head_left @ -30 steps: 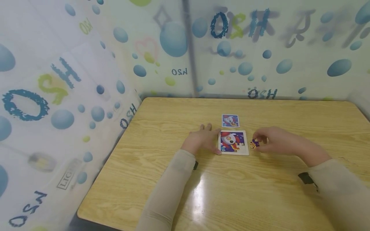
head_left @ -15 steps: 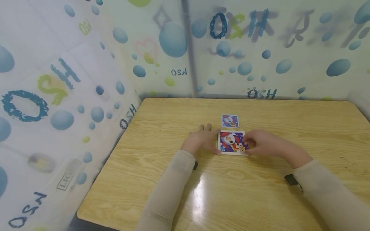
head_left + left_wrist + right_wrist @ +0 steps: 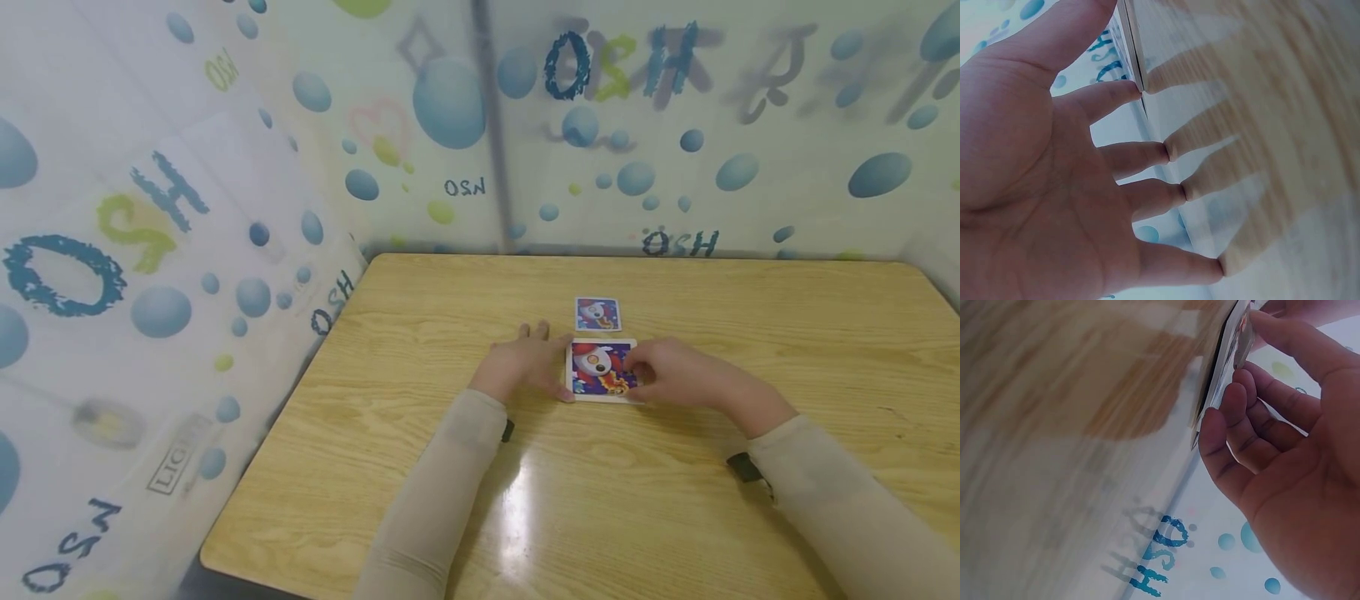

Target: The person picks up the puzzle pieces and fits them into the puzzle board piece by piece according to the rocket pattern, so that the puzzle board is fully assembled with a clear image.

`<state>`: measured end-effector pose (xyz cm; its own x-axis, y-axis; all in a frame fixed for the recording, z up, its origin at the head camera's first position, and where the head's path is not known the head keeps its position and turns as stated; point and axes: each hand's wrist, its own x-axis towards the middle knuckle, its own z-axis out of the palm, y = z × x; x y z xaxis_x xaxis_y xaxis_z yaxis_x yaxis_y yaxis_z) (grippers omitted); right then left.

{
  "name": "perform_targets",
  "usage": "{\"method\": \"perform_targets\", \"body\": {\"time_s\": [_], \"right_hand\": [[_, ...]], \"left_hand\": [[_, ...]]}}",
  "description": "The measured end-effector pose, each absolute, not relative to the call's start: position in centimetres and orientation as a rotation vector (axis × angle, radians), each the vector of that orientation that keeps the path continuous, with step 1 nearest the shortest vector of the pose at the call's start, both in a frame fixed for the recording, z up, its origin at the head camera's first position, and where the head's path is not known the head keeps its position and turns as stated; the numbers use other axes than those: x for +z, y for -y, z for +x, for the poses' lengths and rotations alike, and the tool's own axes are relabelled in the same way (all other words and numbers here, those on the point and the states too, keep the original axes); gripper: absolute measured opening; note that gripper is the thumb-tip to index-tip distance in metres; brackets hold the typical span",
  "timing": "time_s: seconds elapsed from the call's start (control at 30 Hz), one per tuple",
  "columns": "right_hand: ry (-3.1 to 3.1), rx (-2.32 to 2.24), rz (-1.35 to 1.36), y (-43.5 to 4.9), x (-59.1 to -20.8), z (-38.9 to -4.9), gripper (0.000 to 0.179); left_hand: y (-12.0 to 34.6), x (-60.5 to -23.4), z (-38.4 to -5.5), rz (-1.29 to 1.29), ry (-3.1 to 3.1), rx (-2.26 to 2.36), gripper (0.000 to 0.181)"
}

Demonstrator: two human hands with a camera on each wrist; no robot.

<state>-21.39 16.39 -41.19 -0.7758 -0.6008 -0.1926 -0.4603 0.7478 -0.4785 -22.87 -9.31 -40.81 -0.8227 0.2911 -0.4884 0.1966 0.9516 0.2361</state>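
Note:
A square jigsaw puzzle in a white frame lies on the table, its picture a white-and-red cartoon figure on purple. My left hand lies at its left side, thumb and forefinger at the frame's edge. In the left wrist view the other fingers of that hand are spread, tips on the tabletop. Over the puzzle's right part, my right hand pinches a jigsaw piece between thumb and forefinger, low against the board. Its other fingers curl near the frame's edge, and the hand hides the puzzle's right side in the head view.
Just behind the puzzle lies a smaller card with the same picture. The wood-grain table meets a pale wall printed with blue bubbles at the back, and another such wall on the left.
My right hand has moved left from beside the puzzle, carrying the jigsaw piece onto its lower right part, then shifted slightly farther left. The left hand stays at the frame.

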Motion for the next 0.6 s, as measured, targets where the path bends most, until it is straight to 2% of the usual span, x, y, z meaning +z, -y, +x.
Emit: {"method": "perform_targets", "body": {"time_s": [0.6], "right_hand": [[-2.605, -0.578, -0.805, -16.15, -41.24, -21.37, 0.043]], "left_hand": [[9.2, -40.83, -23.05, 0.34, -2.555, 0.229, 0.106]]}}
